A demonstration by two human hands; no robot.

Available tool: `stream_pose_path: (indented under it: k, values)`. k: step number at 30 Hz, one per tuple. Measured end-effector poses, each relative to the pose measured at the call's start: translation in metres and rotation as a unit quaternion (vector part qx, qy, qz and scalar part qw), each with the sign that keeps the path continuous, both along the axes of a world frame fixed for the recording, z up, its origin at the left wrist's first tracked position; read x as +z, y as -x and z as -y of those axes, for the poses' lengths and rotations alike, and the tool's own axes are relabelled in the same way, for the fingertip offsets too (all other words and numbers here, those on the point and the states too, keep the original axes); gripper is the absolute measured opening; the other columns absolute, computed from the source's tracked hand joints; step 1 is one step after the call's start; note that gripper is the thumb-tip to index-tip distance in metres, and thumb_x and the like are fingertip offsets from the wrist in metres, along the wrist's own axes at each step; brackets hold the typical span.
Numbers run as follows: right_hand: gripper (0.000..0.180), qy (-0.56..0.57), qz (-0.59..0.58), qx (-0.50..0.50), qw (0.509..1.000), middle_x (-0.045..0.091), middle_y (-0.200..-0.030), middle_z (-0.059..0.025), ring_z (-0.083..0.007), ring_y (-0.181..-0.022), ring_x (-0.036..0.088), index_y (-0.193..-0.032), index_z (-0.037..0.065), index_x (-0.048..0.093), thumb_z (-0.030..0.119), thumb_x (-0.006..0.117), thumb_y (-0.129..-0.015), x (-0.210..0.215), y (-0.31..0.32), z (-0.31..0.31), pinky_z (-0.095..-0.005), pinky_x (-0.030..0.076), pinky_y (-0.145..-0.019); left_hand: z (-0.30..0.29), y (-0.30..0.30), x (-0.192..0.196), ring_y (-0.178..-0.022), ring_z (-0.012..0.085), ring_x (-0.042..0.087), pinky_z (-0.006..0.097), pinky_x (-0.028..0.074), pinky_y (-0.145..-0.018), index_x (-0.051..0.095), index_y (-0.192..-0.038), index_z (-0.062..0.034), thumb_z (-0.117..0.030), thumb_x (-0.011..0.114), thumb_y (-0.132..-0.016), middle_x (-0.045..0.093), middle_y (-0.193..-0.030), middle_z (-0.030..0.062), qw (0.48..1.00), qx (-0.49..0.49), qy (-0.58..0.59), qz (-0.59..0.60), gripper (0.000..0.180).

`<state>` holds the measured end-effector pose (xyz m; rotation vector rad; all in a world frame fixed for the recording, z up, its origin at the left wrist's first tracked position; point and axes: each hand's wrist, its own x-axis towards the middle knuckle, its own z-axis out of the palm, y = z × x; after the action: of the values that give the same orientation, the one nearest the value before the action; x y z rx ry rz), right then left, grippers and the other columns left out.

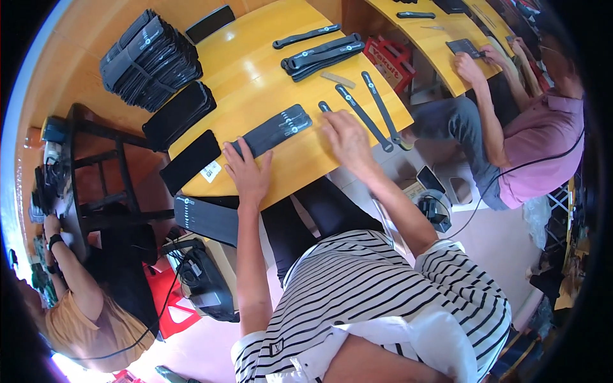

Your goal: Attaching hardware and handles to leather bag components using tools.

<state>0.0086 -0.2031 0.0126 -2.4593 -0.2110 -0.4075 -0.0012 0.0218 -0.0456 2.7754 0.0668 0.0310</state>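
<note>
My left hand (249, 177) lies with spread fingers on the near-left end of a wide dark fabric band (271, 132), which has pale printing at its far end. Just right of that band, my right hand (348, 143) bends its fingers over a narrow black strap (324, 106). Only the strap's rounded tip shows; the hand hides the rest. Two similar narrow straps, one nearer (363, 117) and one farther right (379, 102), lie slantwise beside my right hand, their lower ends at the table's edge.
On the yellow table (246, 73) lie a bundle of narrow straps (322, 56), a phone-like black slab (210, 24) and a tall tied stack of dark bands (150, 60). A black stool (108, 166) stands left. Co-workers sit at left (96, 319) and right (536, 143).
</note>
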Motion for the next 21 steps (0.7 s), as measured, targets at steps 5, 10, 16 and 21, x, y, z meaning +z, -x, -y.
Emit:
stream_pose_path:
  k: [5,10,16,21]
  values:
    - [0.024,-0.01,-0.029,-0.057,0.998,0.054,-0.089,-0.0197,-0.0361,-0.09,0.055,-0.094,-0.002,0.057,0.01,0.065,-0.074,-0.009,-0.019,0.02,-0.0434,0.046,-0.074,0.03,0.016,0.034,-0.128,0.042,0.026,0.044,0.024,-0.104,0.037,-0.128,0.0035,-0.026,0.056,-0.087,0.03,-0.136,0.0272,0.957,0.007,0.222,0.185,0.054]
    - [0.031,0.094,-0.127,-0.104,0.982,0.053,-0.102,-0.0229,-0.0377,-0.096,0.056,-0.1,0.001,0.053,0.013,0.065,-0.073,-0.02,-0.068,0.006,-0.0444,0.046,-0.08,0.091,0.07,0.044,-0.08,0.0293,0.061,0.036,0.047,-0.072,0.06,-0.097,0.0001,-0.016,0.057,-0.085,0.062,-0.087,0.0172,0.891,-0.145,0.424,-0.069,0.021]
    - [0.02,0.012,-0.24,-0.088,0.967,0.063,-0.076,-0.0103,-0.0257,-0.074,0.064,-0.088,0.005,0.062,0.012,0.065,-0.069,-0.014,-0.065,0.019,-0.0376,0.049,-0.071,0.104,0.09,0.031,-0.091,0.0303,0.061,0.034,0.048,-0.08,0.055,-0.109,0.0002,-0.016,0.062,-0.081,0.061,-0.099,0.019,0.834,-0.132,0.515,-0.146,0.033]
    - [0.012,-0.438,-0.328,0.075,0.834,0.055,-0.067,0.0044,-0.0035,-0.056,0.052,-0.088,0.005,0.062,0.006,0.065,-0.076,0.05,-0.001,0.009,-0.0187,0.041,-0.046,0.087,0.076,0.075,-0.117,0.0377,0.042,0.041,0.032,-0.099,0.027,-0.133,0.0017,-0.023,0.068,-0.076,0.045,-0.12,0.0255,0.906,-0.13,0.397,0.062,0.074]
